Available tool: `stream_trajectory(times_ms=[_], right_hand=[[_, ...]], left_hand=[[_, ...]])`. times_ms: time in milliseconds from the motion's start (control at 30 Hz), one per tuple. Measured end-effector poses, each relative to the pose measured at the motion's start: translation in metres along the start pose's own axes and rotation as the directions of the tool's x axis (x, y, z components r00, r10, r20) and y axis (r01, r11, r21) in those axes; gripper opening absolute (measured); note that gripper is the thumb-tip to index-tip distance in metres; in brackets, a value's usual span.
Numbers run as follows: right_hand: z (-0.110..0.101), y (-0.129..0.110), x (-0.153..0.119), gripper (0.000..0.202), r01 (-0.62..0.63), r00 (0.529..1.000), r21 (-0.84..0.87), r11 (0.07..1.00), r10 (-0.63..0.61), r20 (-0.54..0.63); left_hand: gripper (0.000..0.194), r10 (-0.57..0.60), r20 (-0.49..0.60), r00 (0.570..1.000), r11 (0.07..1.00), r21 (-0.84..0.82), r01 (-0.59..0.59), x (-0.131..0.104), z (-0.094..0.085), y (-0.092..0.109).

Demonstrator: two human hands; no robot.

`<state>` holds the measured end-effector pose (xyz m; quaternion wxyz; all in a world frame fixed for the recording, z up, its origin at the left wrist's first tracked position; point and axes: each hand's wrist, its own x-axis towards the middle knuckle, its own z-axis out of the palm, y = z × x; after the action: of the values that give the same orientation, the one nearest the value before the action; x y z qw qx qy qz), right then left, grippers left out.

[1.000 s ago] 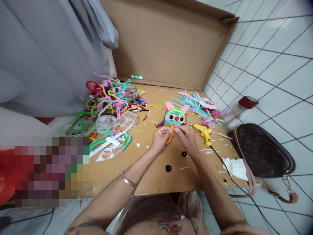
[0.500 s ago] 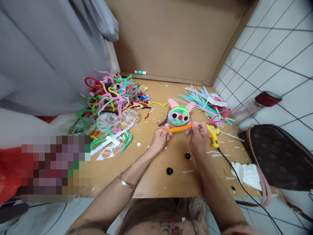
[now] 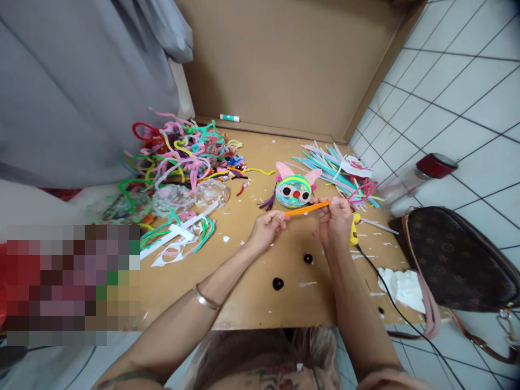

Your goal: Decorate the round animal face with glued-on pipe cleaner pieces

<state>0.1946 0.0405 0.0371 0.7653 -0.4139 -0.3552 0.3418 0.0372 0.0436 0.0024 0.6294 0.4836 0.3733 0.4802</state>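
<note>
Between my hands stretches an orange strip, slightly raised at its right end. My left hand pinches its left end, and my right hand grips the other end. Just behind the strip sits a round clear craft face with pink ears, black eyes, a red nose and a purple tassel at its left. Two black round pieces lie nearer the front edge, one beside my right forearm and one farther left. A yellow glue gun is partly hidden behind my right hand.
A tangled heap of colourful pipe cleaners covers the table's back left. Straight pipe cleaners lie at the back right. A clear bottle with a red lid, a brown handbag and crumpled white tissue are at the right.
The view has shifted slightly. My right hand has moved a little right, now covering more of the glue gun, and the orange strip spans a slightly longer gap between my hands.
</note>
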Motion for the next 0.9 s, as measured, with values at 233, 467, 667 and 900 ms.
stream_trajectory(times_ms=[233,467,667,900], right_hand=[[0.006,-0.011,0.006,0.047,0.016,0.991,-0.035,0.999,-0.011,0.136],[0.026,-0.027,0.012,0.046,0.023,0.973,-0.012,1.0,-0.019,0.231],[0.018,-0.023,0.004,0.037,-0.185,0.852,-0.141,0.973,0.231,0.471],[0.011,-0.019,-0.013,0.042,-0.34,0.6,-0.325,0.883,0.469,0.648]], left_hand=[[0.063,0.147,-0.117,0.982,0.973,0.196,-0.123,0.005,0.001,-0.004],[0.059,0.24,-0.184,0.953,0.968,0.125,-0.219,0.008,0.004,-0.001],[0.04,0.3,-0.302,0.905,0.953,0.068,-0.294,0.012,-0.009,-0.001],[0.041,0.252,-0.184,0.95,0.967,0.082,-0.24,0.008,-0.009,0.008]])
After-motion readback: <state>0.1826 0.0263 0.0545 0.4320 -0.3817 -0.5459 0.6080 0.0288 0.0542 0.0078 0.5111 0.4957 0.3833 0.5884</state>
